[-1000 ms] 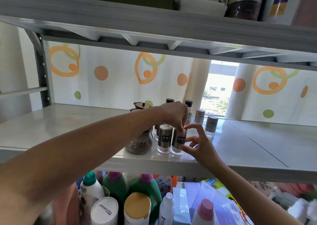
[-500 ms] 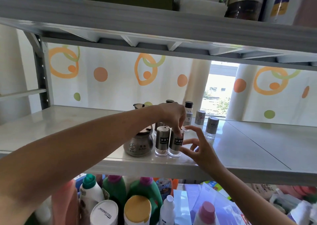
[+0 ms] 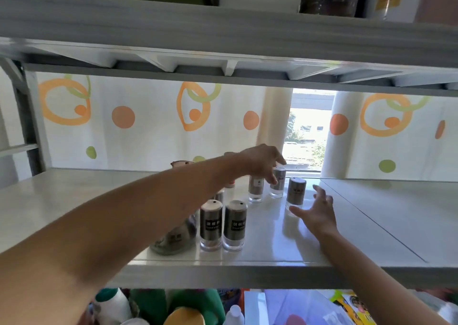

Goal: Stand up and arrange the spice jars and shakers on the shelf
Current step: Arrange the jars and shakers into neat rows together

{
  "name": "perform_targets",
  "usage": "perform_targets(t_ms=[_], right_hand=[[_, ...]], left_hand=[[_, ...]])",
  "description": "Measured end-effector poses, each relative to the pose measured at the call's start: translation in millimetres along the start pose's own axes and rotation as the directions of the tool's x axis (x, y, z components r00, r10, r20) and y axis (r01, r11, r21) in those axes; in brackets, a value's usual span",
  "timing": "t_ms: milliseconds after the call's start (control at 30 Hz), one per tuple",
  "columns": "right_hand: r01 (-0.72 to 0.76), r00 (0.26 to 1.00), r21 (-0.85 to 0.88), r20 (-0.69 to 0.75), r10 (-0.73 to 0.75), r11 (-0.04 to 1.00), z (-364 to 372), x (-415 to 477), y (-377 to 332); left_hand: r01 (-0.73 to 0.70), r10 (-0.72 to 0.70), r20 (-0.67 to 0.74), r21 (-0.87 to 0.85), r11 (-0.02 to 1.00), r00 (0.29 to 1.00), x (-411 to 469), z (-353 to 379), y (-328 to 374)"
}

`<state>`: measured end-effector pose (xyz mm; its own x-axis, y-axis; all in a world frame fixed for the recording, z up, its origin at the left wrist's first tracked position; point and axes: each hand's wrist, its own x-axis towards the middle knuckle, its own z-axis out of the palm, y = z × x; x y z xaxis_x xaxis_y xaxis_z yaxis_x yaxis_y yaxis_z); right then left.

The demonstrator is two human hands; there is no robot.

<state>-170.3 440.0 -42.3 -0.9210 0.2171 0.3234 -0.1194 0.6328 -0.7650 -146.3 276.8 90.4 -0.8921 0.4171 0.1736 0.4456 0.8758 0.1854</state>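
Our left hand [image 3: 262, 162] reaches across to the centre of the frame, fingers drooped over the cap of a small cylindrical shaker with a grey metal sleeve and clear base [image 3: 277, 184]. Blur keeps us from telling whether they pinch it or only touch it. Our right hand [image 3: 316, 213] is spread wide and holds nothing, its thumb down by the clear foot of a second grey-sleeved shaker [image 3: 296, 192] just right of centre. We cannot tell whether it makes contact there. The two hands are apart, one at each shaker.

Both shakers stand upright toward the back of the pale glossy shelf [image 3: 359, 225], with a third shaker [image 3: 256, 188] just left of the first. Nearer the front edge, at lower centre, a pair of matching shakers [image 3: 210, 223] stands side by side next to a squat round glass jar [image 3: 173, 240], which is partly hidden behind our left arm [image 3: 124, 225].

We judge these shakers light and rigid. They are tall for their narrow feet, so they would tip easily on a slick shelf and might break if they went over the edge. The smooth sleeve may slip, so we would take each one around the middle of the sleeve, thumb opposite fingers. The cap is a poorer hold, since it might come loose.
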Motion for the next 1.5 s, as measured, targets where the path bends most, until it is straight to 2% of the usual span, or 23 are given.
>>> perform_targets(t_ms=[233, 467, 767, 1133, 1500], right_hand=[[0.093, 0.996, -0.056, 0.017, -0.092, 0.994, 7, 16, 3], [0.163, 0.985, -0.103, 0.078, -0.155, 0.981, 11, 11, -4], [0.248, 0.941, 0.049, 0.223, -0.252, 0.968, 28, -13, -37], [0.267, 0.88, 0.25, 0.331, -0.341, 0.931, 52, -36, -65], [0.309, 0.824, 0.291, 0.394, -0.408, 0.905, 52, -40, -64]], left_hand=[[-0.04, 0.029, 0.135, 0.081, 0.996, 0.99, 34, 36, 5], [-0.079, 0.07, 0.076, 0.111, 0.991, 0.995, 21, 24, -4], [-0.032, 0.017, 0.126, 0.12, 0.992, 0.992, -24, 1, -27], [0.04, -0.063, 0.143, 0.156, 0.987, 0.988, -57, -17, -54], [0.078, -0.095, 0.148, 0.118, 0.99, 0.984, -73, -20, -68]])
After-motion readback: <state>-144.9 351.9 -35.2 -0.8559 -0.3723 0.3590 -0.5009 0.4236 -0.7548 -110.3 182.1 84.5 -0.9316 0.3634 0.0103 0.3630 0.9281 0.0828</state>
